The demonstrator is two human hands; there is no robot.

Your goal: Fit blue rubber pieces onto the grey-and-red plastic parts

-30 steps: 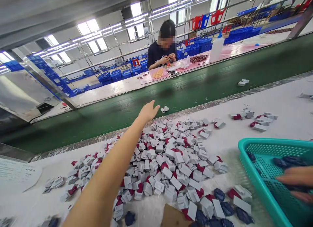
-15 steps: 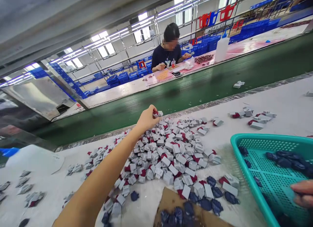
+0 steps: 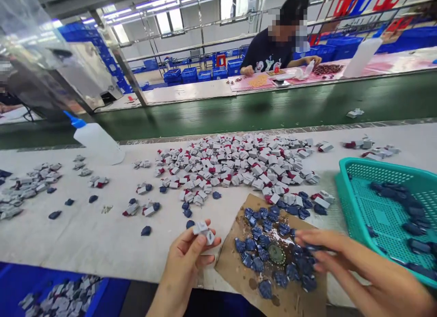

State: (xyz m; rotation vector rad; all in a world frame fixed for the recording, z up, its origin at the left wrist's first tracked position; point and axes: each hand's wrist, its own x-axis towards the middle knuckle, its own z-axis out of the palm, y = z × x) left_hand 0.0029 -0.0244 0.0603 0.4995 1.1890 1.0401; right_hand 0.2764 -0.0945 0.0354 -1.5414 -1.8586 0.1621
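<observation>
My left hand (image 3: pixel 186 258) pinches a small grey moulded plastic piece (image 3: pixel 204 232) between thumb and fingers, just left of a cardboard sheet (image 3: pixel 235 273). Over the right side of that sheet is my right hand (image 3: pixel 351 258), somewhat blurred. Its thumb and fingers close on a small dark blue piece (image 3: pixel 316 247), partly hidden by the fingers. Several wet-looking dark blue pieces (image 3: pixel 257 263) lie on the cardboard around a round greenish lump (image 3: pixel 276 254). Behind both hands spreads a heap of grey pieces with dark red parts (image 3: pixel 235 160).
A teal basket (image 3: pixel 344 194) with dark blue pieces stands at right. A white bottle with a blue nozzle (image 3: pixel 99 141) leans at left. Below left is a blue bin (image 3: pixel 112 296) of pieces. Past the green conveyor belt (image 3: pixel 205 114), a person (image 3: pixel 273 48) sits working.
My left hand has come back from the heap's far edge towards me with a grey piece. My right hand has moved left from the basket to the cardboard. The view has tilted and shifted.
</observation>
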